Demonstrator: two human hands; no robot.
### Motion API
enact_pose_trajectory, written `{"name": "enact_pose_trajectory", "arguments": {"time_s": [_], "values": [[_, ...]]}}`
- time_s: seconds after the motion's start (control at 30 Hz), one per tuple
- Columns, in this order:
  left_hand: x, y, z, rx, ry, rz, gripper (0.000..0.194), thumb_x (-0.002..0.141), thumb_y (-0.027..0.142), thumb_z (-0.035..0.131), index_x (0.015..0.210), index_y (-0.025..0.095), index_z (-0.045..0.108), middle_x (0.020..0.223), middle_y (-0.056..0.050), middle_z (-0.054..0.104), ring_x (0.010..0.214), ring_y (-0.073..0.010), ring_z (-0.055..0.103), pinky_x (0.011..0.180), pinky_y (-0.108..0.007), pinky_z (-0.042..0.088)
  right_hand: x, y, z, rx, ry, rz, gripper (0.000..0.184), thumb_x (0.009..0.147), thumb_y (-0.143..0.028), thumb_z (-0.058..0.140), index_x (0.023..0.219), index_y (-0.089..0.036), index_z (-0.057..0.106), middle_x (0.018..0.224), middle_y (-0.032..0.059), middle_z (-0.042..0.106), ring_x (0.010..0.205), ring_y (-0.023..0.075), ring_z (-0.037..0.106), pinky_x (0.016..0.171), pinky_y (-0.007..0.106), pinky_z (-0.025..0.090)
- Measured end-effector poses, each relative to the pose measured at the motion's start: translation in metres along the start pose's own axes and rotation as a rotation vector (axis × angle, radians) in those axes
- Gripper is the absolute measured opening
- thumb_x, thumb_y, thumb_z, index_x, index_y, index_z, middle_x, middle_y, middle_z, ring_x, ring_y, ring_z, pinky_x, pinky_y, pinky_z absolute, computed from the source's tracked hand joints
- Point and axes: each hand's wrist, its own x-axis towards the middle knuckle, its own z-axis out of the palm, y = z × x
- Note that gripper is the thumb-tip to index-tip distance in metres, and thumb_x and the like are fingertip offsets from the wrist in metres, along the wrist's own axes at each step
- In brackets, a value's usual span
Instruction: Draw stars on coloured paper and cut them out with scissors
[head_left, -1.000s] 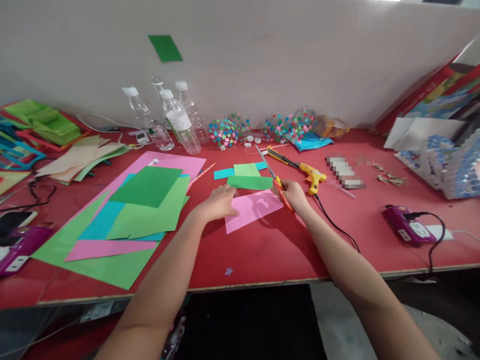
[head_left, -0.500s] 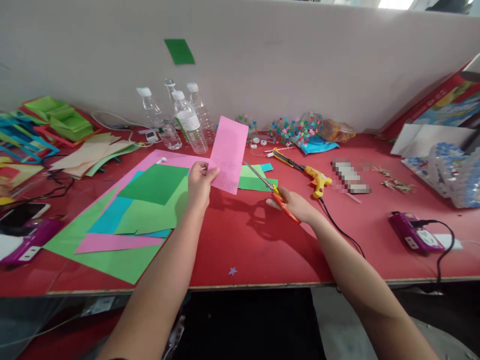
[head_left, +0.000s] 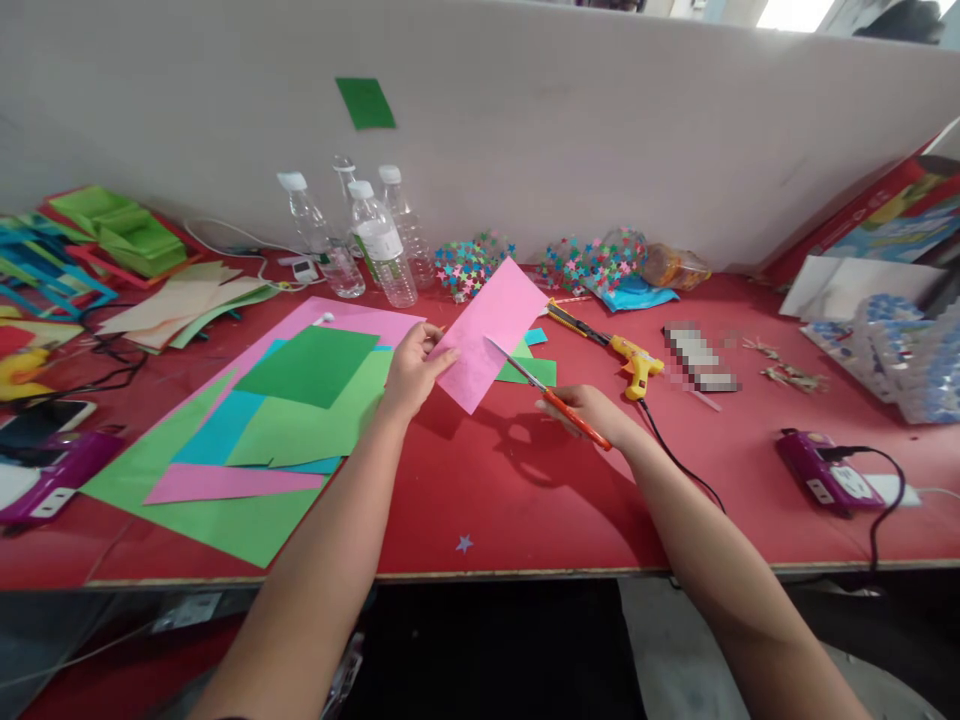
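Note:
My left hand (head_left: 417,370) pinches a rectangular sheet of pink paper (head_left: 491,330) by its left edge, holding it tilted above the table. In my right hand (head_left: 589,415) is a pair of scissors (head_left: 559,402) with orange handles. The blades point up and left, their tips over the lower right part of the pink paper; whether they touch it I cannot tell. Behind the pink paper, partly hidden, lie a green strip (head_left: 531,372) and a blue piece (head_left: 535,337).
Layered coloured sheets (head_left: 307,368) lie left. Several plastic bottles (head_left: 385,250) stand at the wall near star-covered balls (head_left: 592,258). A yellow glue gun (head_left: 636,362) with a cord lies right, before a purple power strip (head_left: 829,472). A small star (head_left: 464,543) is near the front edge.
My left hand has picked the pink paper up off the table, raised it upright, then tilted it to the right. The scissors have come round so their tips overlap the paper.

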Motion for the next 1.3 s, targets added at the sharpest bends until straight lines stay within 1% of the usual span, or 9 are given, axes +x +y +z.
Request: {"name": "enact_pose_trajectory", "arguments": {"time_s": [0.1, 0.2, 0.3, 0.5, 0.73, 0.83, 1.03, 1.17, 1.3], "values": [[0.000, 0.002, -0.001, -0.011, -0.013, -0.017, 0.033, 0.065, 0.033, 0.075, 0.082, 0.021, 0.049, 0.068, 0.006, 0.056, 0.061, -0.0097, 0.051, 0.060, -0.021, 0.039, -0.003, -0.007, 0.002, 0.038, 0.014, -0.006, 0.050, 0.082, -0.066, 0.050, 0.064, -0.020, 0.047, 0.052, -0.0046, 0.041, 0.052, 0.0116, 0.040, 0.054, 0.024, 0.029], [-0.002, 0.007, 0.001, -0.024, -0.063, -0.050, 0.034, 0.062, 0.033, 0.076, 0.081, 0.020, 0.050, 0.069, 0.006, 0.056, 0.060, -0.0098, 0.051, 0.058, -0.021, 0.039, -0.005, -0.013, 0.005, 0.020, -0.011, -0.042, 0.045, 0.084, -0.063, 0.052, 0.071, -0.020, 0.052, 0.061, -0.0028, 0.050, 0.057, 0.0123, 0.045, 0.056, 0.024, 0.031], [-0.004, 0.010, 0.003, -0.033, -0.113, -0.083, 0.035, 0.059, 0.032, 0.077, 0.079, 0.020, 0.051, 0.069, 0.006, 0.055, 0.061, -0.0098, 0.051, 0.057, -0.020, 0.039, -0.005, -0.014, 0.011, 0.006, -0.003, -0.014, 0.044, 0.083, -0.063, 0.054, 0.073, -0.020, 0.053, 0.067, -0.0009, 0.055, 0.059, 0.0127, 0.046, 0.055, 0.024, 0.032], [-0.004, 0.011, 0.003, -0.051, -0.143, -0.118, 0.035, 0.060, 0.033, 0.076, 0.081, 0.021, 0.050, 0.071, 0.006, 0.056, 0.061, -0.0094, 0.052, 0.057, -0.020, 0.041, -0.005, -0.016, 0.016, 0.090, 0.027, 0.057, 0.049, 0.081, -0.066, 0.053, 0.062, -0.021, 0.042, 0.050, -0.0047, 0.041, 0.050, 0.0116, 0.040, 0.051, 0.024, 0.027], [-0.010, 0.017, 0.005, -0.031, -0.301, -0.200, 0.036, 0.060, 0.035, 0.078, 0.082, 0.021, 0.053, 0.070, 0.004, 0.061, 0.061, -0.0129, 0.059, 0.057, -0.023, 0.047, -0.008, -0.023, 0.012, 0.068, 0.005, 0.009, 0.045, 0.085, -0.062, 0.049, 0.066, -0.021, 0.047, 0.054, -0.0040, 0.045, 0.052, 0.0114, 0.042, 0.052, 0.024, 0.028], [-0.011, 0.017, 0.007, -0.041, -0.328, -0.221, 0.035, 0.062, 0.035, 0.076, 0.083, 0.021, 0.052, 0.071, 0.004, 0.062, 0.062, -0.0134, 0.060, 0.059, -0.025, 0.048, -0.008, -0.022, 0.012, 0.126, -0.017, 0.051, 0.046, 0.085, -0.062, 0.050, 0.063, -0.022, 0.043, 0.046, -0.0054, 0.040, 0.045, 0.0105, 0.039, 0.048, 0.024, 0.026], [-0.010, 0.013, 0.004, -0.041, -0.375, -0.239, 0.032, 0.064, 0.032, 0.076, 0.083, 0.021, 0.052, 0.074, 0.002, 0.062, 0.064, -0.0129, 0.059, 0.058, -0.024, 0.046, -0.008, -0.016, 0.009, 0.159, -0.057, 0.077, 0.047, 0.083, -0.061, 0.055, 0.060, -0.022, 0.043, 0.040, -0.0057, 0.040, 0.038, 0.0098, 0.039, 0.044, 0.024, 0.025], [-0.012, 0.009, 0.005, -0.015, -0.469, -0.268, 0.031, 0.063, 0.033, 0.076, 0.082, 0.021, 0.055, 0.072, 0.002, 0.063, 0.060, -0.0131, 0.059, 0.055, -0.024, 0.046, -0.005, -0.015, 0.010, 0.285, -0.011, 0.149, 0.045, 0.077, -0.063, 0.060, 0.063, -0.022, 0.047, 0.040, -0.0061, 0.042, 0.037, 0.0105, 0.040, 0.041, 0.024, 0.029], [-0.021, 0.002, 0.024, 0.023, -0.544, -0.256, 0.032, 0.064, 0.038, 0.076, 0.083, 0.020, 0.058, 0.073, 0.001, 0.064, 0.062, -0.0151, 0.062, 0.057, -0.026, 0.050, 0.001, -0.014, 0.011, 0.379, 0.084, 0.123, 0.037, 0.071, -0.054, 0.065, 0.066, -0.020, 0.051, 0.047, -0.0056, 0.048, 0.043, 0.0099, 0.042, 0.045, 0.023, 0.031]]}}
